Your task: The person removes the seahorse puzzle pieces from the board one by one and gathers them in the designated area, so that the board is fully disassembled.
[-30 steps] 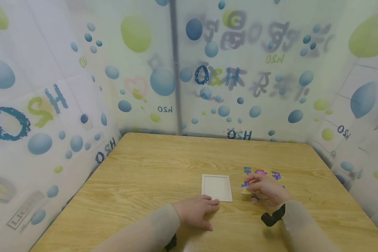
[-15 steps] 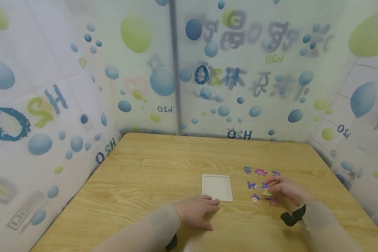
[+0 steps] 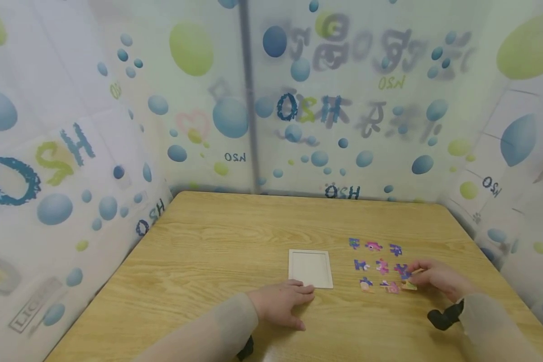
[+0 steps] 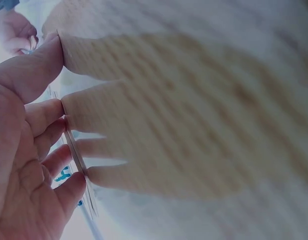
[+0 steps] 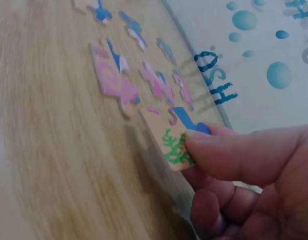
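Observation:
My right hand (image 3: 440,279) pinches a jigsaw puzzle piece (image 5: 166,136) between thumb and fingers. That piece is beige with a green plant and a blue corner; in the right wrist view it is tilted close over the wood. My left hand (image 3: 284,303) rests with its fingers spread, fingertips at the near edge of a shallow off-white puzzle tray (image 3: 330,274). Other loose pieces lie in rows beside the right hand, among them a pink piece with an eye (image 3: 373,246) and a pink piece with a swirl (image 5: 111,75).
All of this is on a wooden table (image 3: 217,241). A pale curtain (image 3: 199,166) printed with blue and green drops hangs behind it and along both sides. A black strap (image 3: 445,317) circles the right wrist.
My right hand has moved rightward across the pieces with the puzzle piece, to the near right end of the rows, uncovering more pieces. The left hand has stayed at the tray.

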`<state>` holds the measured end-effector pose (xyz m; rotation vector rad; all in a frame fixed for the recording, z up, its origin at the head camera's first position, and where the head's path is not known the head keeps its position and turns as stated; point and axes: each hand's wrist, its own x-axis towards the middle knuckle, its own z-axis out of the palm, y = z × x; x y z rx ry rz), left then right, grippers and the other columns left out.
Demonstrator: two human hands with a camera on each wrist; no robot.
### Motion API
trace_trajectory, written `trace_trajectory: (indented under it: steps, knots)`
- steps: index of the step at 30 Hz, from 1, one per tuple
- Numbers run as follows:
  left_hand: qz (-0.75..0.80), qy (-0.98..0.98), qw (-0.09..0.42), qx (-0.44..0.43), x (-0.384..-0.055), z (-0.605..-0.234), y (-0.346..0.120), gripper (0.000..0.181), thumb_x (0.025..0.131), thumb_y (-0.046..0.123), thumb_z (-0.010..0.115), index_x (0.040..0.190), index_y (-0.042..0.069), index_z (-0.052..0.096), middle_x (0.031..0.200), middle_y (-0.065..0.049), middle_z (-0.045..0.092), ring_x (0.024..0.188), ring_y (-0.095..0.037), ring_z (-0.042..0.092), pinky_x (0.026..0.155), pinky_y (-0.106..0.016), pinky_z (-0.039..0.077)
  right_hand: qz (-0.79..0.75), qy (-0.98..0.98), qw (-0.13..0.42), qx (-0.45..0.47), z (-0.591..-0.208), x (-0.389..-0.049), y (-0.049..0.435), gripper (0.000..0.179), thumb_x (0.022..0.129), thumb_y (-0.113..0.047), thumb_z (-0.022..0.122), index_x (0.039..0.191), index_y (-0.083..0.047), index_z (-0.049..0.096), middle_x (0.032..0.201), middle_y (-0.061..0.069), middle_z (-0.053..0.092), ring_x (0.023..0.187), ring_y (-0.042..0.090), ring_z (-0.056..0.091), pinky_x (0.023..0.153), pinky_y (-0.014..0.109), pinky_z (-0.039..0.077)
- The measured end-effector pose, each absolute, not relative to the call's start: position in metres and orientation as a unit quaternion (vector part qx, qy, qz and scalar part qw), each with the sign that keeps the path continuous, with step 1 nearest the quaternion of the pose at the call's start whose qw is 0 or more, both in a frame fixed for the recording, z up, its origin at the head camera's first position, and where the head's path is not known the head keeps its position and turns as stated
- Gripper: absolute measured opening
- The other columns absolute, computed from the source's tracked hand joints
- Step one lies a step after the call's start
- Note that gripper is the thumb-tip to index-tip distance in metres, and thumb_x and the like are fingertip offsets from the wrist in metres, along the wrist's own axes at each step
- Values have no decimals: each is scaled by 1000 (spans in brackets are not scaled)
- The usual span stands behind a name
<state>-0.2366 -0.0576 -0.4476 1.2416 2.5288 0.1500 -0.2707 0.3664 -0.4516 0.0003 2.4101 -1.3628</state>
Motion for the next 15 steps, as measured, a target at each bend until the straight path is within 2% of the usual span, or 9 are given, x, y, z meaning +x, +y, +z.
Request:
trace_trajectory:
  steps: [9,15]
  knots:
    - [50,886,161,431,-234,-445,-62,70,89,50,62,148,18,40,155,7,28,142,-18,27,114,-30,26,-446,876,184,6,-451,-271,367,18,85,-7,67,100,3,61,85,1,56,81,19,48,73,34,35]
    - [43,886,160,433,-234,-444,-62,70,90,50,61,148,18,39,156,8,28,142,-18,27,113,-30,27,-413,893,177,-14,-452,-273,365,18,88,-8,65,100,4,62,87,0,57,82,18,47,73,32,36]
